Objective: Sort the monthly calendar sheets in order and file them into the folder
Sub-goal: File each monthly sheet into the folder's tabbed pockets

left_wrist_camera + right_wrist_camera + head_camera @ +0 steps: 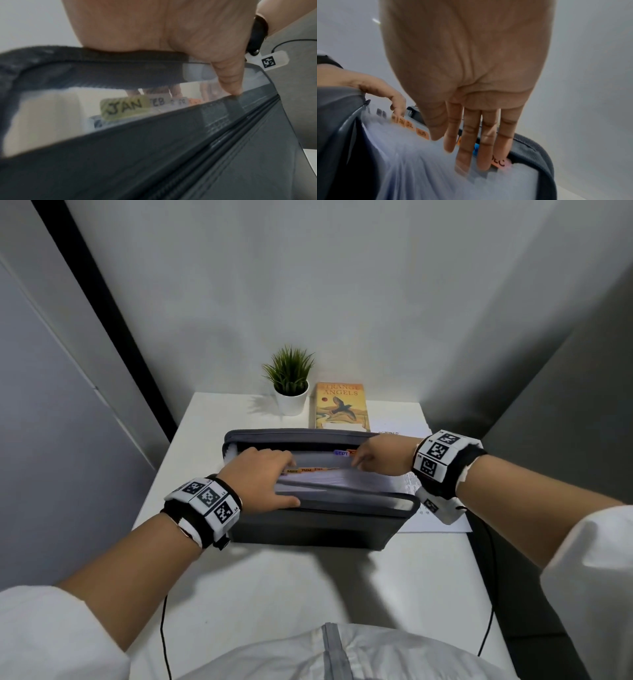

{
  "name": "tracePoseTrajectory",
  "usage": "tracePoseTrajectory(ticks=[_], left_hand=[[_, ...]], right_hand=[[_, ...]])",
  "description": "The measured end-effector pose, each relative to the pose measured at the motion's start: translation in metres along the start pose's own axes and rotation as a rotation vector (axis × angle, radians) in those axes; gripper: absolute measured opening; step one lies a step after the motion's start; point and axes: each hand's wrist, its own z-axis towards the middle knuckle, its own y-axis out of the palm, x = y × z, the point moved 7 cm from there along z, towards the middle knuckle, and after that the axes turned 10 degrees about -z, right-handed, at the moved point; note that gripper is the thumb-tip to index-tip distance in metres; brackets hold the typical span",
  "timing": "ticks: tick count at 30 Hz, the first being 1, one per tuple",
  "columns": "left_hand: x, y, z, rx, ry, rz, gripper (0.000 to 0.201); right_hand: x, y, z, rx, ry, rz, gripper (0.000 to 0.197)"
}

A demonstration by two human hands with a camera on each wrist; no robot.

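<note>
An open grey expanding folder (308,529) stands on the white table (274,583), its pale dividers fanned out. My left hand (270,477) grips the front dividers at the left. Its fingers curl over the orange tabs (303,470) and its thumb (228,81) presses the front wall. A yellow JAN tab (125,108) shows inside. My right hand (371,455) reaches in at the right by the blue SEPT tab (341,453). Its straight fingers (471,142) dip between dividers next to the DEC tab (500,161). Loose calendar sheets (442,522) lie to the right of the folder, under my right wrist.
A small potted plant (291,385) and a yellow book (339,405) sit behind the folder by the back wall. Grey partition walls close in on the left and right. Black cables hang at the table's front and right edge.
</note>
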Motion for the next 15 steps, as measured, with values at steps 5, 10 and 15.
tracePoseTrajectory(ticks=[5,10,15], left_hand=[[0.038,0.01,0.024,-0.122,0.008,0.031,0.064],[0.049,0.021,0.045,-0.202,-0.049,0.082,0.042],[0.043,0.021,0.052,-0.158,-0.079,0.071,0.033]], right_hand=[[-0.008,0.006,-0.005,-0.035,-0.1,0.045,0.03],[0.057,-0.009,-0.023,0.083,0.093,0.439,0.019],[0.166,0.058,-0.055,0.27,0.484,1.019,0.018]])
